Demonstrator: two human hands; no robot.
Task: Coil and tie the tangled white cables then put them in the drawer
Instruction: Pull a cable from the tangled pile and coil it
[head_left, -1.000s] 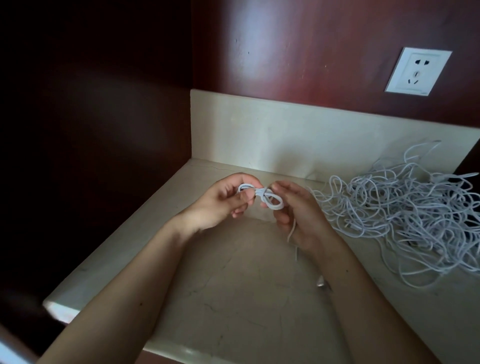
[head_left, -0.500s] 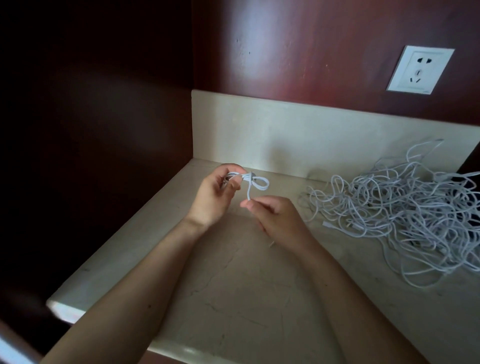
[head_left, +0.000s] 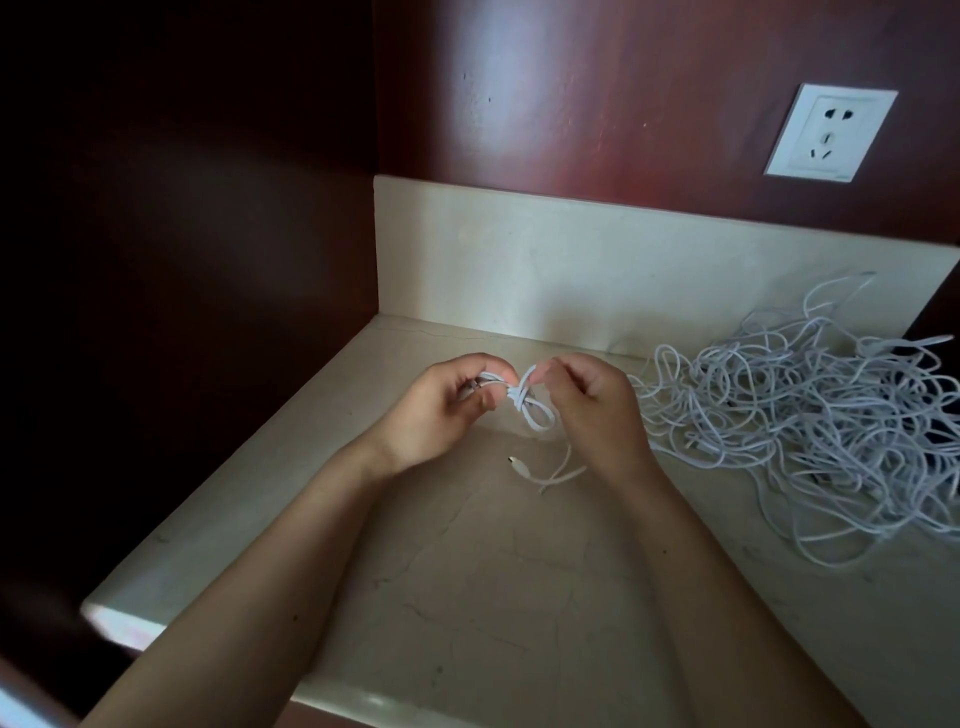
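1. A small white cable bundle (head_left: 525, 410), thin round cord wound into loops with wraps cinched round its middle, is held just above the countertop (head_left: 519, 597) between both hands.
2. The left hand (head_left: 441, 405) has its fingers curled round one loop of the bundle.
3. The right hand (head_left: 597, 410) pinches a strand at the wraps between thumb and forefinger, with its other fingers curled in.
4. The bundle's loose tail ends in a small connector (head_left: 515, 461) lying on the pale, smooth stone, which is veined with fine cracks.
5. A tangled cable pile (head_left: 810, 415) sprawls to the right, reaching the backsplash (head_left: 571, 270).
6. A square white wall socket (head_left: 826, 132) sits on glossy reddish wood.
7. Half a second ago the right hand was lower, below the bundle; it has risen level with the left.
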